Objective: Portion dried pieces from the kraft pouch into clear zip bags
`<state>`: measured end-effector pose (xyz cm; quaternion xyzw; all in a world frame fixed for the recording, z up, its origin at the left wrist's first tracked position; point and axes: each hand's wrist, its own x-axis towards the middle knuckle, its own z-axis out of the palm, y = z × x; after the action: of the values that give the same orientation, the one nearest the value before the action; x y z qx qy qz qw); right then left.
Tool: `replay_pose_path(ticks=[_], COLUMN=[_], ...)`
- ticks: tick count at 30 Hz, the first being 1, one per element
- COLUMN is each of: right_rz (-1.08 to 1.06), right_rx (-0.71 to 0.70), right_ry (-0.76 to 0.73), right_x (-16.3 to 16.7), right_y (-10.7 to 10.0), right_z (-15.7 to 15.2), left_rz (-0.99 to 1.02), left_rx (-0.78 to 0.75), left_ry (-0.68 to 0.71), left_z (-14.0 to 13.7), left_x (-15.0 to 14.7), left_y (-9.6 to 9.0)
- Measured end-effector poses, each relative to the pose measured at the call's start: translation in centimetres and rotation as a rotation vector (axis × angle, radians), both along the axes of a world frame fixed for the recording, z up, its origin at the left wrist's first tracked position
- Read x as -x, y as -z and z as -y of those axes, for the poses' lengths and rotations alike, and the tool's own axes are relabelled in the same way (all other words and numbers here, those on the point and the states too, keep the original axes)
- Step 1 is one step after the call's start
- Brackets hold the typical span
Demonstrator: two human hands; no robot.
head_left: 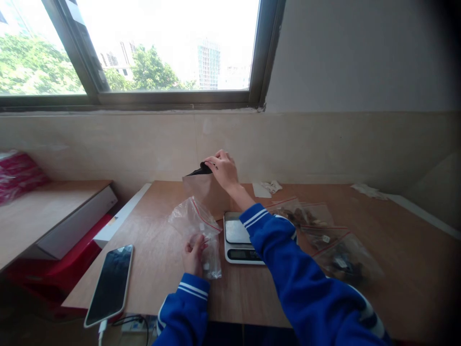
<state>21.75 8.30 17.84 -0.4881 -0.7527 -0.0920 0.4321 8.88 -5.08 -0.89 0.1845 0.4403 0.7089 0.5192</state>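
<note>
up around twelve o'clock from the left hand (pixel 194 252), which's gripping a clear zip-lock bag (pixel 187 215), sits a kraft paper bag (pixel 206 193); nearer right hand (pixel 224 170) pinches something dark (pixel 205 167) at its mouth.

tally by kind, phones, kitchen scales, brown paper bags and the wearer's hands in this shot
phones: 1
kitchen scales: 1
brown paper bags: 1
hands: 2, left hand and right hand
total: 5
</note>
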Motion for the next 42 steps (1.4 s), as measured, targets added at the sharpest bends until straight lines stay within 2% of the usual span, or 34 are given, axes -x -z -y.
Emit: replay_pose_path(ticks=[3, 6, 10, 13, 16, 18, 21, 23, 28, 30, 32, 35, 38, 40, 42], right_rz=[0.094, 0.097, 0.042, -0.041, -0.141, -0.208, -0.297, -0.374, -0.463, -0.453, -0.427, -0.435, -0.674, -0.893, -1.039], right_rx=[0.075, 0.080, 0.007, -0.007, 0.076, 0.194, 0.414, 0.494, 0.507, 0.499, 0.506, 0.486, 0.459, 0.560, 0.775], right_ry=[-0.036, -0.006, 0.022, -0.016, -0.098, -0.199, -0.365, -0.389, -0.311, -0.310, -0.297, -0.287, -0.289, -0.318, -0.418], right_x=[0.1, -0.3, -0.8, -0.8, -1.1, -1.6, -2.8, -3.8, -5.3, -5.1, -4.6, -3.5, -2.8, -2.7, -2.8], right_y=[1.2, 1.6, 1.2, 1.5, 2.5, 3.3, 4.2, 4.6, 4.9, 4.7, 4.7, 5.3, 7.0, 8.4, 9.9], right_z=[-0.6, -0.1, 1.7, 4.0, 6.6, 8.1, 9.7, 10.2, 10.2, 10.3, 10.7, 11.3, 11.9, 12.6, 13.7], left_rz=[0.007, -0.013, -0.183, -0.299, -0.361, -0.398, -0.438, -0.451, -0.403, -0.385, -0.372, -0.397, -0.479, -0.504, -0.502], left_rx=[0.008, 0.000, -0.074, -0.100, -0.152, -0.188, -0.214, -0.218, -0.139, -0.126, -0.146, -0.138, -0.103, -0.109, -0.108], left_ry=[-0.007, -0.008, 0.009, 0.035, 0.056, 0.091, 0.158, 0.228, 0.567, 0.626, 0.600, 0.488, 0.372, 0.299, 0.263], left_z=[0.0, 0.0, 0.2, 0.6, 1.0, 1.2, 1.7, 2.5, 4.7, 5.1, 5.0, 4.6, 4.3, 4.3, 4.3], left_x=[0.0, -0.1, -0.2, -0.4, -0.6, -0.7, -0.7, -0.4, 0.9, 1.4, 1.7, 1.5, 0.6, 0.0, -0.3], left_y=[-0.1, -0.1, 0.0, -0.3, -0.9, -1.4, -2.2, -2.7, -4.0, -4.4, -4.8, -5.1, -5.3, -5.3, -5.2])
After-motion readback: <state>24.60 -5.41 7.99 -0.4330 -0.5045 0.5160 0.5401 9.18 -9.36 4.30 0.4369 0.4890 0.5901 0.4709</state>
